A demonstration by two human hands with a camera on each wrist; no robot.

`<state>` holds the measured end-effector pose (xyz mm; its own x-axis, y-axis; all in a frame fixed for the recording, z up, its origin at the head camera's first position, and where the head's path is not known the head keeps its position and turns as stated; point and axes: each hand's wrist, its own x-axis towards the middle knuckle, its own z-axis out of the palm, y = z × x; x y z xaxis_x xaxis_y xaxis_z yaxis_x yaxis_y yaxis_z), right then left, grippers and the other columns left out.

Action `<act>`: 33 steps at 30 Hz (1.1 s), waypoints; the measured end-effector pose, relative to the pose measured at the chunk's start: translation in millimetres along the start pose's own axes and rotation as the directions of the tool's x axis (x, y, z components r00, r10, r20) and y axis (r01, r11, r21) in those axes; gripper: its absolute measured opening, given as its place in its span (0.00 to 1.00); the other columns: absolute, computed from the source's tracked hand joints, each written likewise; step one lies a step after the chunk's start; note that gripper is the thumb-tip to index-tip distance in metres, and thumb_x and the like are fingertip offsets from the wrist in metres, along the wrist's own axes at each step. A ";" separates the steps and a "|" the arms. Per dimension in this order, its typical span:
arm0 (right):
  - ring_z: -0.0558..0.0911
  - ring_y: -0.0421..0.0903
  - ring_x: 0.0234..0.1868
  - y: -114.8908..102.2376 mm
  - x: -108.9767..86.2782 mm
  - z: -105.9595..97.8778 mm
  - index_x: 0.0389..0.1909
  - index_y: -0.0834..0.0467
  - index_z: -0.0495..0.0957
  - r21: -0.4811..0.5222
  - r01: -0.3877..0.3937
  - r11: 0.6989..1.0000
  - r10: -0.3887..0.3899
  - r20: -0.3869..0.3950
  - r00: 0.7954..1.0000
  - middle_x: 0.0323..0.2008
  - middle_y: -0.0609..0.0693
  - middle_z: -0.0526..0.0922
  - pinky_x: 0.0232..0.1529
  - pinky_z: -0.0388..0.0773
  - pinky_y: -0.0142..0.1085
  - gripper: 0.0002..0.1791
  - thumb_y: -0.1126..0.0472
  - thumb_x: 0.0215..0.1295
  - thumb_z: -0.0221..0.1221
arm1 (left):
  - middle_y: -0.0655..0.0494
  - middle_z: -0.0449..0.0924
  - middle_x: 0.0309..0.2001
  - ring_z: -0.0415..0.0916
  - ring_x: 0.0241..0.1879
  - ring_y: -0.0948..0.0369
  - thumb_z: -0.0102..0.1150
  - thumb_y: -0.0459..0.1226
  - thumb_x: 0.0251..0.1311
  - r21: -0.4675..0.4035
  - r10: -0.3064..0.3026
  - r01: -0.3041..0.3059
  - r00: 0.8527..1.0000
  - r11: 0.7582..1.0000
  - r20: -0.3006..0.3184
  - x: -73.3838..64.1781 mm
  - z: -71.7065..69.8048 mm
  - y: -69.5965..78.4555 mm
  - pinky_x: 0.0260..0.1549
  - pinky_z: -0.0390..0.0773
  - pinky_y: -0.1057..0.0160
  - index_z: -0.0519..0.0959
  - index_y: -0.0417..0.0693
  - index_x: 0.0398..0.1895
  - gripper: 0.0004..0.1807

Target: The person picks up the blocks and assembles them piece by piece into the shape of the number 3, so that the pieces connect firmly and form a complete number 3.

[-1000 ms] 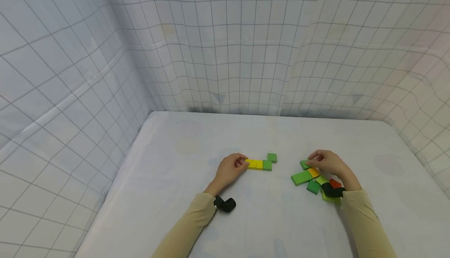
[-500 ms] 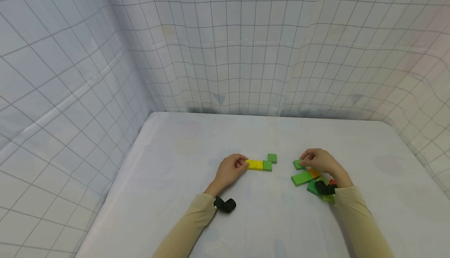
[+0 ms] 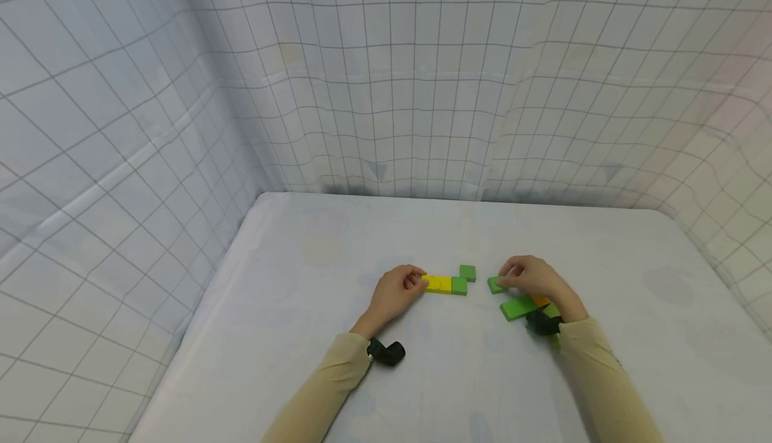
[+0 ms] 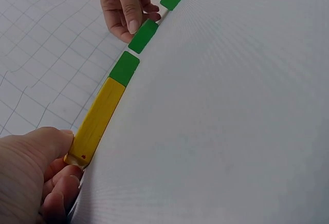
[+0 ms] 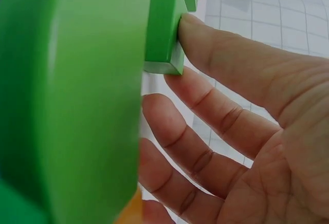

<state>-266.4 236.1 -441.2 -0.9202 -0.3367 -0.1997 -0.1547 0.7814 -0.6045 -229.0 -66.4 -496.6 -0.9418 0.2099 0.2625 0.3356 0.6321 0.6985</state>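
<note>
My left hand [image 3: 393, 297] pinches the near end of a yellow block [image 3: 437, 285] lying flat on the table. A small green block [image 4: 125, 69] sits against the yellow block's other end. Behind that stands another green square block [image 3: 467, 273], close to its corner. My right hand [image 3: 533, 278] pinches a separate small green block [image 5: 165, 29] between thumb and forefinger, at table height. A narrow gap parts this block from the green one at the end of the yellow block, as the left wrist view shows.
A longer green block [image 3: 517, 307] lies below my right hand, large and close in the right wrist view. An orange block [image 3: 540, 301] touches it. More green pieces are partly hidden under the right wrist camera [image 3: 544, 323]. White gridded cloth [image 3: 422, 94] hangs behind the table.
My right hand has slid the small green block leftward, away from the pile and towards the yellow block. My left hand stays on the yellow block, essentially still.
</note>
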 end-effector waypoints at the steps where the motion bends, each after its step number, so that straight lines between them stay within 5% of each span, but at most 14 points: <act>1: 0.73 0.45 0.32 -0.8 0.4 0.9 0.36 0.55 0.79 -0.003 -0.002 1.000 0.002 0.001 1.000 0.35 0.51 0.78 0.31 0.69 0.36 0.15 0.48 0.55 0.64 | 0.62 0.76 0.29 0.69 0.25 0.68 0.58 0.45 0.60 0.000 0.003 -0.003 1.000 1.000 -0.001 -0.2 -0.1 0.2 0.27 0.69 0.71 0.81 0.51 0.41 0.11; 22: 0.73 0.45 0.31 -20.0 -5.0 15.3 0.35 0.51 0.80 -0.037 0.005 0.999 -0.005 0.003 1.000 0.32 0.48 0.78 0.30 0.67 0.36 0.12 0.48 0.54 0.64 | 0.61 0.76 0.29 0.68 0.25 0.68 0.57 0.45 0.60 0.002 0.001 -0.001 1.000 1.000 0.001 1.5 -2.0 1.2 0.27 0.69 0.71 0.81 0.51 0.42 0.11; 33: 0.72 0.43 0.30 -18.8 -12.6 18.4 0.37 0.53 0.79 -0.040 0.076 0.996 -0.076 0.016 0.997 0.30 0.48 0.77 0.30 0.68 0.36 0.14 0.48 0.56 0.63 | 0.62 0.76 0.29 0.68 0.25 0.69 0.57 0.45 0.60 0.012 -0.010 0.010 1.000 1.000 0.007 0.0 -1.4 1.2 0.27 0.69 0.71 0.81 0.51 0.42 0.12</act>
<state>-245.3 216.1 -441.5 -0.8998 -0.4035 -0.1660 -0.2389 0.7739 -0.5865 -228.6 -66.7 -494.9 -0.9453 0.2087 0.2508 0.3259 0.6430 0.6931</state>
